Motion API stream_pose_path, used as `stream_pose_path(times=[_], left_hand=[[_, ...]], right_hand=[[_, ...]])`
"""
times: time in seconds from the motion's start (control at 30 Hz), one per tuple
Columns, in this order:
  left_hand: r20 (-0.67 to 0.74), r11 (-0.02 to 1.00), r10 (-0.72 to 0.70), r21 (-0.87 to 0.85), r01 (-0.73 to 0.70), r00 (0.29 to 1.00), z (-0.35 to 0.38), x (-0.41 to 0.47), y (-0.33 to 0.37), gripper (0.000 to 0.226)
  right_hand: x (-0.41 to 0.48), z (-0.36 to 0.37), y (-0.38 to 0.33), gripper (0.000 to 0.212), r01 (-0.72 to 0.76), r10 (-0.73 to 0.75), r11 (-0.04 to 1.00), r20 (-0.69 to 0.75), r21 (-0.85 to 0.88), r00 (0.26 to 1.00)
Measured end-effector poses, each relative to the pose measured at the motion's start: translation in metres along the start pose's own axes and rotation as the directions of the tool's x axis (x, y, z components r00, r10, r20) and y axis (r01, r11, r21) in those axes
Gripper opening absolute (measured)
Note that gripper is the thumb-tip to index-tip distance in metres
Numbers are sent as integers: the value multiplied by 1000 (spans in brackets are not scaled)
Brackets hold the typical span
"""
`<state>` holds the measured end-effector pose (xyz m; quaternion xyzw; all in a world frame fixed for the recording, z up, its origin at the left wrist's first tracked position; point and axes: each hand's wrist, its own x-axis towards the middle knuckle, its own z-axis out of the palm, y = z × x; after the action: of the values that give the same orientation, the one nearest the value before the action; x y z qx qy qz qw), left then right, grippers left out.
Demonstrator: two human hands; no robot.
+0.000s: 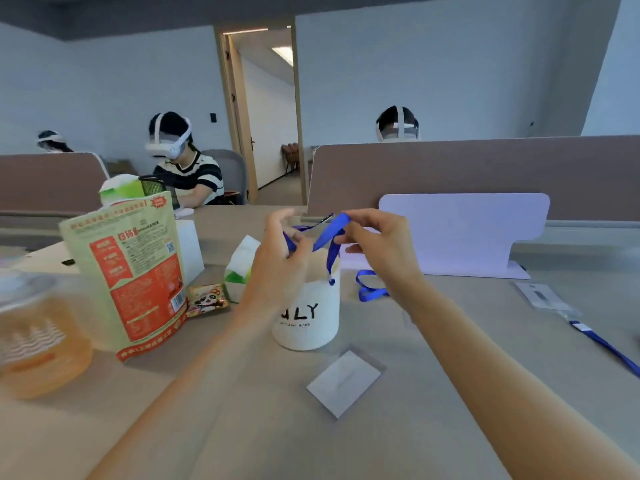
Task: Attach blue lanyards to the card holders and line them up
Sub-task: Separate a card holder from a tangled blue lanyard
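Note:
Both hands hold one blue lanyard up above a white cup. My left hand pinches one part of the strap, and my right hand pinches the loop at its top. The lanyard's end hangs down to the cup's rim. A loose clear card holder lies on the table in front of the cup. Another card holder lies at the right with a blue lanyard fixed to it. A further blue lanyard lies coiled behind my right wrist.
A white cup with black lettering stands under my hands. To the left are a green and red snack bag, a drink cup, a small snack packet and a tissue pack. A white stand sits behind.

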<state>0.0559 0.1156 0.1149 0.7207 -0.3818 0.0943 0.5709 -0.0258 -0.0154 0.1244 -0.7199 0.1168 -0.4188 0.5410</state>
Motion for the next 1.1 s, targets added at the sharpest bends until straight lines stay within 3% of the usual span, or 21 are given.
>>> stream_pose_path(times=[0.1, 0.2, 0.27, 0.33, 0.4, 0.53, 0.6, 0.7, 0.9, 1.0, 1.1], left_hand=[[-11, 983, -134, 128, 134, 991, -22, 17, -9, 56], [58, 930, -226, 310, 198, 972, -30, 29, -30, 70], [182, 845, -242, 522, 115, 953, -28, 32, -42, 71], [295, 694, -243, 718, -47, 924, -24, 32, -46, 71], [349, 616, -241, 776, -135, 906, -20, 32, -45, 70], [332, 597, -71, 769, -226, 941, -18, 33, -41, 64], [295, 672, 43, 698, -246, 955, -16, 29, -37, 57], [264, 811, 87, 541, -222, 961, -6, 11, -25, 46], [334, 911, 221, 265, -316, 916, 37, -49, -14, 32], [430, 928, 134, 261, -265, 893, 64, -73, -26, 31], [550, 839, -87, 491, -237, 830, 90, -92, -54, 31]], right_hand=[[17, 28, -8, 24, -8, 8, 998, 1, 66, 1000], [19, 50, 7, 29, -41, 41, 998, 3, -50, 999], [16, 55, 20, 36, -47, 69, 958, 67, -284, 995], [10, 52, 26, 41, -25, 125, 867, 169, -498, 978], [4, 45, 24, 44, 18, 130, 823, 219, -567, 967], [-4, 25, 21, 48, 52, 21, 831, 124, -555, 992], [-11, 14, 24, 48, 49, -20, 861, 62, -506, 998], [-22, -4, 37, 50, 17, -34, 889, -29, -457, 999], [-51, -44, 56, 53, -110, 55, 949, -189, -295, 981], [-66, -71, 61, 54, -143, 87, 944, -194, -297, 977], [-80, -101, 67, 51, -184, 126, 934, -200, -305, 972]])
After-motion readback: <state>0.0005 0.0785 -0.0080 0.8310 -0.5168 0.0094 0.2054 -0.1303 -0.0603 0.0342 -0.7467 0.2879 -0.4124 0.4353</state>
